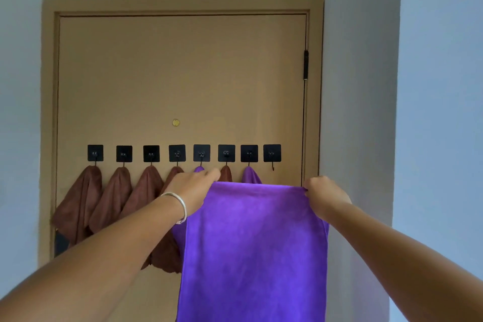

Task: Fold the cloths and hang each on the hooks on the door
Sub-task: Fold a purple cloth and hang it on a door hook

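Left hand (192,189): pinching the purple cloth (254,251) top left corner, frame centre.
Right hand (325,197): fingers curling around its top right corner.
Bare hook (272,155): sitting rightmost on the door (180,73).

Bare forearms, a silver bangle (177,206) (plain, thin) on the left wrist.

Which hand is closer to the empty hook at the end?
Right. The right hand is just below and right of the empty hook; the left hand is farther left, beneath the middle hooks.
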The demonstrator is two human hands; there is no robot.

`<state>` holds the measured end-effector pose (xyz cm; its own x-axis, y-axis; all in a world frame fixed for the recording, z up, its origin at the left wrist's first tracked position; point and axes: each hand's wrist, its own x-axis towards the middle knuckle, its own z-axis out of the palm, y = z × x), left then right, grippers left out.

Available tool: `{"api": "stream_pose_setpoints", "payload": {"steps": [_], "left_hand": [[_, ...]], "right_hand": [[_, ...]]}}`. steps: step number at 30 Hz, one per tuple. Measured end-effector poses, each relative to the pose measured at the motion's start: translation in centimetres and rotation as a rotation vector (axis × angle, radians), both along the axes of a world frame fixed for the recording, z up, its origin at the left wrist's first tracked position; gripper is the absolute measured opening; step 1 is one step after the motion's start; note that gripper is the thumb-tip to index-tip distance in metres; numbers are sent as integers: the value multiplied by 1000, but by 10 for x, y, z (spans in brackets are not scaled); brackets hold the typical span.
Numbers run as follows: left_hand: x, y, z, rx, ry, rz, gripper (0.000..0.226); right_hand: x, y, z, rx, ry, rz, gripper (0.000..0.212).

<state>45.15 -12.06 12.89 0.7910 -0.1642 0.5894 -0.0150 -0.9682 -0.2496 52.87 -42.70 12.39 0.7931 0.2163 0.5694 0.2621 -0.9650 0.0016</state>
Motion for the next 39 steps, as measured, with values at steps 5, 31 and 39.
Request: {"api": "stream_pose_setpoints", "payload": {"steps": [5,31,39], "left_hand": [[63,-12,1,303,38,-134,53],[262,-72,28,286,243,248,72],[264,-86,4,479,155,234,44]], "right_hand": [[51,-3,4,-96,-49,111,18],[222,44,13,530,108,99,41],[223,50,-4,313,115,65,41]]}}
